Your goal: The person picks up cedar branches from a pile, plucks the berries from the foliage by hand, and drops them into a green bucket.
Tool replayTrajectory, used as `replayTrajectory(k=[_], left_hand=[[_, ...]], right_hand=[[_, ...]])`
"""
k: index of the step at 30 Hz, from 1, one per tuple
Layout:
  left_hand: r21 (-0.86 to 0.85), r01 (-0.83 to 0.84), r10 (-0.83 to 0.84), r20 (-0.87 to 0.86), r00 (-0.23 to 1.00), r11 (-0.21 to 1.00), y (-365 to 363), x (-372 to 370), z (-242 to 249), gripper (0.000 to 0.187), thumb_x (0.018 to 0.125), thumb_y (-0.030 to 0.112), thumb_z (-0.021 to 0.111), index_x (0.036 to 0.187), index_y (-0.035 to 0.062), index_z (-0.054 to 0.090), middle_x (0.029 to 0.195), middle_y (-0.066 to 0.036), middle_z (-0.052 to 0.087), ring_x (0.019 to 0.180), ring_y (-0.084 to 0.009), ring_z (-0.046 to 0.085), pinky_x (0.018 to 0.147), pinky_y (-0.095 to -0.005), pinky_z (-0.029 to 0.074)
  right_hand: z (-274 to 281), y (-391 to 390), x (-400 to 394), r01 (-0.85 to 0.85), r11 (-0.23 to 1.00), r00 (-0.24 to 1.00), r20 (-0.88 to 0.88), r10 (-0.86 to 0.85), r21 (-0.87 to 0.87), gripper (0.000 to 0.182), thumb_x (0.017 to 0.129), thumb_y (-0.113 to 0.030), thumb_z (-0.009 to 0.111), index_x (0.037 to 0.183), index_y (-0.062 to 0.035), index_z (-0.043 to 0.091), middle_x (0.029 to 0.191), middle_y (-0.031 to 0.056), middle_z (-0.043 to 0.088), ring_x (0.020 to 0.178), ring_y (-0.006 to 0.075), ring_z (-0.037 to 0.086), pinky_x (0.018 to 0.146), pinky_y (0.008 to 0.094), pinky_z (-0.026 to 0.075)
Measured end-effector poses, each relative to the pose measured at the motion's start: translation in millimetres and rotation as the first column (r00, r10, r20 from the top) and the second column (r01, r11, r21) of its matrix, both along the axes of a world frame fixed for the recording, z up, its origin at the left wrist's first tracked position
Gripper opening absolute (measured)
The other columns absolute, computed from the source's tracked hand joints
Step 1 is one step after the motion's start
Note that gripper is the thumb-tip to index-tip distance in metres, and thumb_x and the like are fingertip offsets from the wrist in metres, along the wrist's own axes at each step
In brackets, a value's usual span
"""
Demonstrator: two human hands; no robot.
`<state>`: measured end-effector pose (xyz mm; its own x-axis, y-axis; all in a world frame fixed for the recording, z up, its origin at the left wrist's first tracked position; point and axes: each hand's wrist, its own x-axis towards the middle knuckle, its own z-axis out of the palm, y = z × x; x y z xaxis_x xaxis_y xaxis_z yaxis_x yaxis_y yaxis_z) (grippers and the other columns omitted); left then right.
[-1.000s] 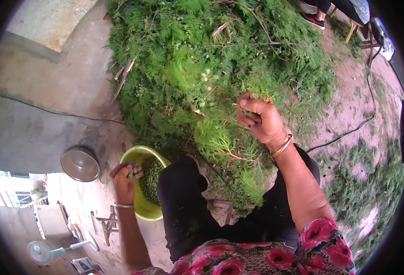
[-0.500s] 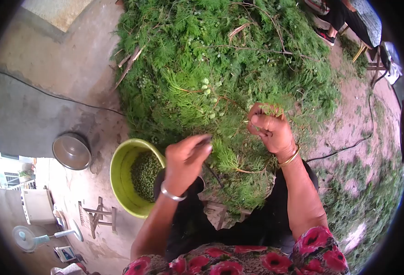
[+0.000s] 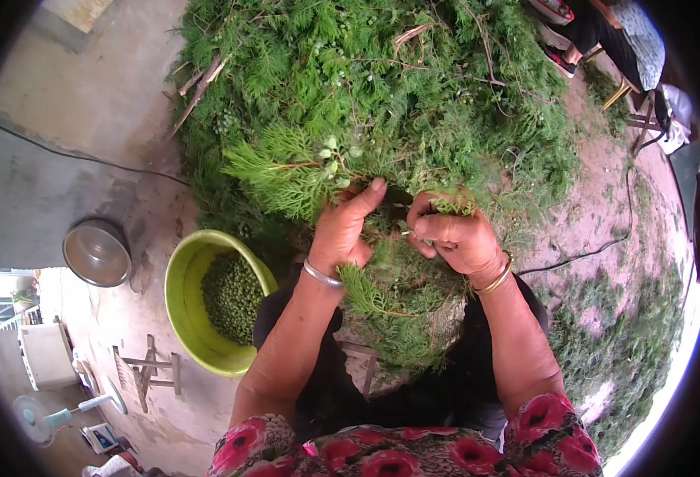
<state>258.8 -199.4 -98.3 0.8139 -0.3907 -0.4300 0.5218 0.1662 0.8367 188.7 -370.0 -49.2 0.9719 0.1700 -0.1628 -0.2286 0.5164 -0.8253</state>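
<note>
Outdoors, on bare concrete and dirt ground [image 3: 87,119], a big heap of green feathery branches [image 3: 381,87] fills the upper middle of the view, and the person sits at its near edge with a sprig [image 3: 286,171] pulled up over the lap. Their left hand [image 3: 346,226] lies against the foliage with fingers stretched up and thumb raised, partly spread, and whether it pinches anything I cannot tell; the right hand [image 3: 453,234] is curled closed around a small tuft of green, thumb and fingers pinching it. Pale green berries [image 3: 334,159] sit on the sprig just above the left fingertips. To pick well here, I judge it best to steady the stem with one hand and pluck close to each berry with the other, so little leaf comes away with it. A yellow-green bowl [image 3: 176,290], part filled with small green berries [image 3: 230,296], stands on the ground just beside the person's left knee, close to the left forearm, with open air above its rim. A metal bowl [image 3: 95,253] sits farther left, apart from it, and a small wooden stool [image 3: 147,374] lies nearer the person. A thin black cable [image 3: 56,147] crosses the concrete, well clear of the hands. On the right the dirt is scattered with green scraps, and another person's legs [image 3: 580,40] show at the top right, well apart.
</note>
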Motion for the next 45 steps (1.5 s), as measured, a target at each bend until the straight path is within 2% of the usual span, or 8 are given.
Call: replayTrajectory(k=[9,12,19,21,31,32,41,45], left_hand=[[-0.175,-0.495,0.524,0.317,0.79,0.851,1,16,9,0.01,0.073,0.007,0.076,0.075,0.0087,0.067,0.071,0.0,0.064,0.064,-0.0094,0.056,0.065,-0.0259,0.045],[0.241,-0.442,0.318,0.418,0.851,0.864,6,17,12,0.025,0.081,0.015,0.069,0.1,0.001,0.063,0.096,-0.005,0.064,0.084,-0.0161,0.058,0.079,-0.0321,0.046],[0.003,-0.166,0.157,0.309,0.938,0.986,-4,5,18,0.03,0.082,0.021,0.069,0.101,-0.0015,0.062,0.096,-0.006,0.063,0.084,-0.0125,0.055,0.078,-0.0289,0.044],[-0.005,-0.132,0.128,0.29,0.949,0.991,3,8,17,0.035,0.082,0.022,0.069,0.104,-0.0033,0.06,0.098,-0.007,0.061,0.084,-0.0127,0.055,0.078,-0.0278,0.044],[-0.07,-0.121,0.111,-0.137,0.984,0.99,5,-2,13,0.021,0.09,0.019,0.056,0.099,0.0001,0.055,0.092,-0.009,0.06,0.076,-0.0245,0.063,0.058,-0.0372,0.054],[-0.352,-0.13,0.111,-0.076,0.991,0.927,4,-5,5,0.019,0.088,0.016,0.057,0.1,0.0018,0.054,0.091,-0.009,0.06,0.073,-0.0254,0.063,0.058,-0.0387,0.055],[-0.337,0.037,0.024,0.175,0.984,0.941,-1,-20,-1,0.028,0.085,0.009,0.062,0.11,-0.0004,0.053,0.087,-0.005,0.06,0.072,-0.0196,0.062,0.059,-0.0298,0.052],[0.226,0.069,-0.171,0.475,0.863,0.972,-3,-20,-2,0.034,0.078,0.005,0.07,0.107,-0.0003,0.054,0.087,-0.006,0.061,0.074,-0.0161,0.06,0.061,-0.0275,0.051]], right_hand=[[-24,-13,24,0.405,0.903,0.898,-0.12,-0.422,-0.144,0.007,0.077,0.0,0.059,0.083,-0.0006,0.062,0.075,0.005,0.063,0.071,0.0202,0.061,0.073,0.0333,0.048],[-40,4,29,0.555,0.452,0.831,0.49,-0.263,-0.698,0.011,0.081,-0.005,0.06,0.088,0.0032,0.063,0.081,0.0076,0.066,0.073,0.0176,0.062,0.066,0.0297,0.049],[-35,32,29,0.303,0.522,0.952,0.272,-0.138,-0.797,0.012,0.079,-0.008,0.061,0.081,0.004,0.063,0.069,0.0122,0.065,0.063,0.0224,0.063,0.059,0.033,0.049],[-31,29,31,0.229,0.777,0.971,0.083,-0.224,-0.586,0.014,0.082,-0.009,0.06,0.08,0.0046,0.062,0.062,0.0079,0.061,0.057,0.0144,0.057,0.053,0.0296,0.044],[-36,18,36,0.433,0.887,0.878,-0.151,-0.455,-0.16,0.022,0.082,-0.02,0.065,0.087,0.0007,0.063,0.068,-0.0003,0.057,0.06,0.0079,0.049,0.05,0.0243,0.038],[-36,16,37,0.43,0.888,0.868,-0.195,-0.457,-0.164,0.023,0.082,-0.021,0.066,0.088,0.0002,0.062,0.068,-0.0006,0.057,0.06,0.0078,0.05,0.05,0.024,0.039],[-41,9,40,0.476,0.869,0.852,-0.177,-0.493,-0.133,0.017,0.082,-0.017,0.068,0.086,-0.0055,0.055,0.068,-0.0012,0.055,0.062,0.0094,0.051,0.061,0.0254,0.039],[-27,13,38,0.44,0.833,0.875,-0.047,-0.481,-0.336,0.023,0.086,-0.016,0.061,0.069,-0.0037,0.053,0.058,-0.0025,0.044,0.051,0.0072,0.038,0.048,0.0244,0.034]])
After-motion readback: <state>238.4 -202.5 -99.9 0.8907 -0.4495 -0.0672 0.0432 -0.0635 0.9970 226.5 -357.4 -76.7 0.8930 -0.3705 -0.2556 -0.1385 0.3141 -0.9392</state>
